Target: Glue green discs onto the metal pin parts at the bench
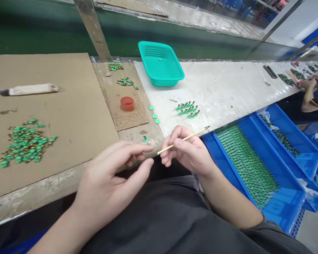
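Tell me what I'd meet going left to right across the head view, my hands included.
Heap of green pieces, your left hand, your right hand holding a thin stick, dark oblong object, another person's hand.

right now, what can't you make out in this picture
All in the head view:
Stick: its dark tip is too small to identify.
Left hand: other fingers partly hidden behind its index finger.
Pile of green parts: lower pieces hidden by those on top.
Red cup: contents too small to tell.
Co-worker's hands: blurred near the right edge; grip unclear.
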{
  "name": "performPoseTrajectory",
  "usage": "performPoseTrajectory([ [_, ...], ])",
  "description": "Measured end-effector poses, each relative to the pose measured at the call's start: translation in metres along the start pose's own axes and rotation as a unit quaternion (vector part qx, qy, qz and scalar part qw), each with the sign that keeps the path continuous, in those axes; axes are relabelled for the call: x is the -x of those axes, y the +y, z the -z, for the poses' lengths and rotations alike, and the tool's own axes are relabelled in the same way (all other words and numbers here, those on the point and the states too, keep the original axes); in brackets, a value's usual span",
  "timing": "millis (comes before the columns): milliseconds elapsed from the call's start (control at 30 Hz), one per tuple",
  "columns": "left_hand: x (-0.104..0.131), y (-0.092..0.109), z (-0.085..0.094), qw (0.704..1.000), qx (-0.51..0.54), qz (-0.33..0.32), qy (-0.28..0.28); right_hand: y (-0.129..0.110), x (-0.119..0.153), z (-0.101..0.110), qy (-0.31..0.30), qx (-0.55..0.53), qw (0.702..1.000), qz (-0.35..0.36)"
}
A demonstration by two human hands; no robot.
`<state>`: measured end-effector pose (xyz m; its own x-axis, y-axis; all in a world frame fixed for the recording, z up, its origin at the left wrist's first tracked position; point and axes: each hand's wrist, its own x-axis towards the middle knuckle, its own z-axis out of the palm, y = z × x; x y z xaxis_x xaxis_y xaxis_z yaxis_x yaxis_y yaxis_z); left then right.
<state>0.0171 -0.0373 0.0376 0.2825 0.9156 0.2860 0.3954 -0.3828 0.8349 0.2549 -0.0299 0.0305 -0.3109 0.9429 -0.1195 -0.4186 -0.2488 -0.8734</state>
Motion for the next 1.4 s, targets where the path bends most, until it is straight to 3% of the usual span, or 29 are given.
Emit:
performPoseTrajectory([
  [233,0.000,0.006,-0.008,0.992,0.113,0.046,0.003,0.010,0.002,-0.008,-0.044,-0.053,0.996,-0.056],
  [533,0.007,0.006,-0.005,0.993,0.109,0.040,0.024,0.022,0.000,-0.007,-0.052,-0.075,0.995,-0.044],
  [767,0.009,-0.003,-0.013,0.997,0.035,-0.044,0.060,0.026,0.004,-0.014,0.053,-0.036,0.997,-0.033],
  [867,0.009,-0.013,-0.008,0.996,-0.008,-0.088,0.030,0.023,0.006,-0.013,0.075,0.016,0.997,0.007],
  [933,0.005,-0.024,-0.001,0.996,-0.056,-0.072,0.005,0.019,0.005,-0.007,0.099,0.088,0.990,0.043],
  [1033,-0.010,-0.043,0.008,0.983,-0.179,-0.047,-0.019,0.012,-0.003,0.008,0.117,0.275,0.947,0.120],
  [1167,-0.034,-0.058,0.006,0.956,-0.263,-0.110,-0.064,0.006,-0.021,0.021,0.034,0.501,0.842,0.199],
  [1267,-0.041,-0.057,0.000,0.956,-0.260,-0.120,-0.066,0.005,-0.028,0.021,-0.009,0.571,0.794,0.207],
  [1400,-0.037,-0.052,-0.005,0.961,-0.248,-0.105,-0.059,0.003,-0.026,0.018,-0.009,0.619,0.765,0.178],
])
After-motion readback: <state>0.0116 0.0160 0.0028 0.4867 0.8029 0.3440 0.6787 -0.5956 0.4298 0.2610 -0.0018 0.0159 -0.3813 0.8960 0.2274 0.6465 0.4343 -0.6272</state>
